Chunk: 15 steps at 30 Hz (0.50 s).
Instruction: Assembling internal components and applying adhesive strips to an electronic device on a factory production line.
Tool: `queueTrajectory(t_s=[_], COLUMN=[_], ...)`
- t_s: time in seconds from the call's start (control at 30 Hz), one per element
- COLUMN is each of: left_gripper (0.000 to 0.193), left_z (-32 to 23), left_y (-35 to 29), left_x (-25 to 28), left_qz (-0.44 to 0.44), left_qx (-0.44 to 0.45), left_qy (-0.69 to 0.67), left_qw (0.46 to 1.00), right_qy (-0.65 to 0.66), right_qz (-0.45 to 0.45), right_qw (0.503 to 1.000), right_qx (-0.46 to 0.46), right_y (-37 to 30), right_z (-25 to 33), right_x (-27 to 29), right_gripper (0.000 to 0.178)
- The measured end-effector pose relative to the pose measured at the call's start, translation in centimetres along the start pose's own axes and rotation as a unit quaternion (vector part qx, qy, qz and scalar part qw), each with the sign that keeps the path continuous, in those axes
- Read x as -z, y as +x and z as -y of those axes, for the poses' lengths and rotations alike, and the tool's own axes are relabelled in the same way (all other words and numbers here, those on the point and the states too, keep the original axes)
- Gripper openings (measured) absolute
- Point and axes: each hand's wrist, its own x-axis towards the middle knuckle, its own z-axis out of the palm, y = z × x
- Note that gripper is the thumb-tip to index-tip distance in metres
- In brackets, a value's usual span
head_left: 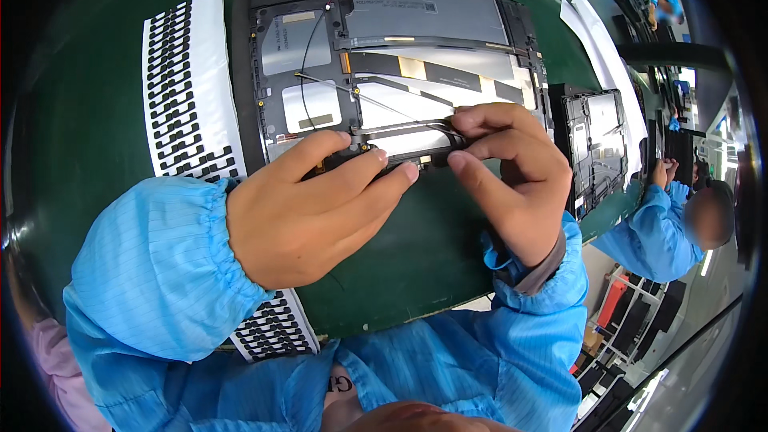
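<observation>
A black device housing with silver battery panels and thin cables lies on the green table in front of me. My left hand rests on its near left edge. Its fingers are stretched out and apart, with the fingertips at a small part on the rim. Over the near right edge, my right hand is closed in a pinch. What look like slender metal tweezers run from its fingers across the housing toward the upper left. Whatever else the pinch may hold is hidden.
A white sheet of black adhesive pieces lies left of the housing. Another such sheet is by my left sleeve. A second housing and white strips lie at right. Co-workers in blue sit along the right.
</observation>
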Motion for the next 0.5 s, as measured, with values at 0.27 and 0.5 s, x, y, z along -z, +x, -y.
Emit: queueTrajectory(t_s=[0.27,0.5], left_gripper=[0.027,0.025], left_z=[-0.2,0.3], left_y=[0.2,-0.3], left_x=[0.0,0.0], left_qz=[0.018,0.012], left_qx=[0.002,0.000], left_qy=[-0.001,0.001], left_qw=[1.000,1.000], right_qy=[-0.032,-0.085], right_qz=[0.036,0.056], right_qw=[0.997,0.991], right_qx=[0.056,0.092], right_y=[-0.4,0.2], right_z=[0.2,0.0], right_x=[-0.3,-0.8], right_gripper=[0.019,0.019])
